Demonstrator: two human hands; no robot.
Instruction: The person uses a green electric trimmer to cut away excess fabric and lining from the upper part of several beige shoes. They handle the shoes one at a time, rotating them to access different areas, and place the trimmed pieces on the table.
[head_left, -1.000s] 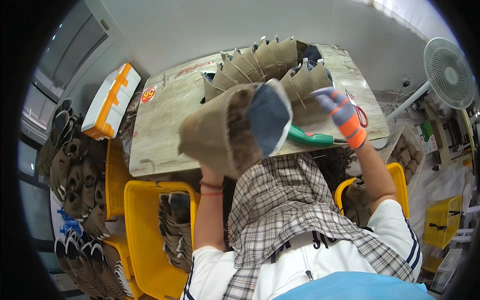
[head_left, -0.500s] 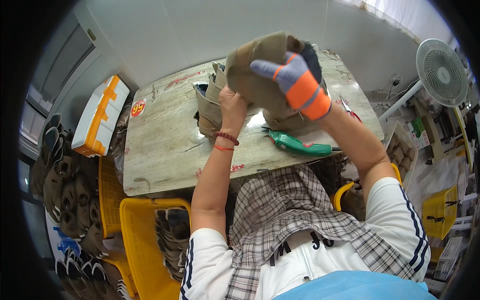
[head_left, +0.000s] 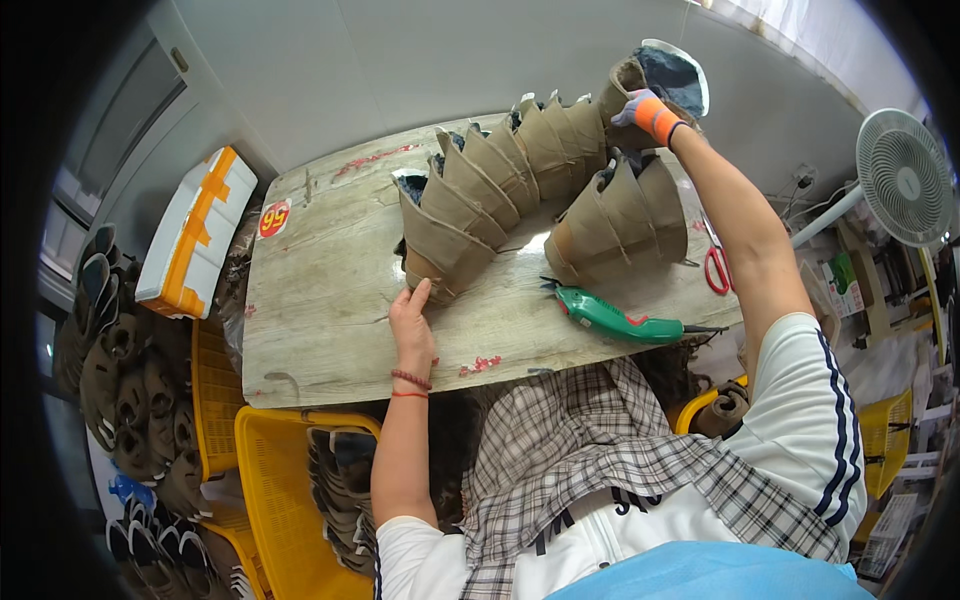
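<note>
My gloved right hand (head_left: 648,112) grips a brown suede-like boot upper (head_left: 618,88) at the table's far right corner. Dark fluffy lining (head_left: 672,80) and a white edge show at its opening. My bare left hand (head_left: 410,315) rests with its fingertips against the near end of a curved row of nested boot uppers (head_left: 475,205); its fingers look stretched out, partly hidden. That row runs back toward the right hand. A shorter stack of the same uppers (head_left: 615,225) stands in front of it, to the right. Near this stack lies a green electric cutter (head_left: 618,318).
Red-handled scissors (head_left: 717,268) lie at the table's right edge (head_left: 735,310). Yellow baskets (head_left: 262,500) with more uppers stand below on the left. A white foam box (head_left: 196,235) is left of the table, a white fan (head_left: 905,180) to the right.
Both hands were on one upper held over the table's middle. My right hand has moved to the far right with an upper; my left has come down to the row's near end.
</note>
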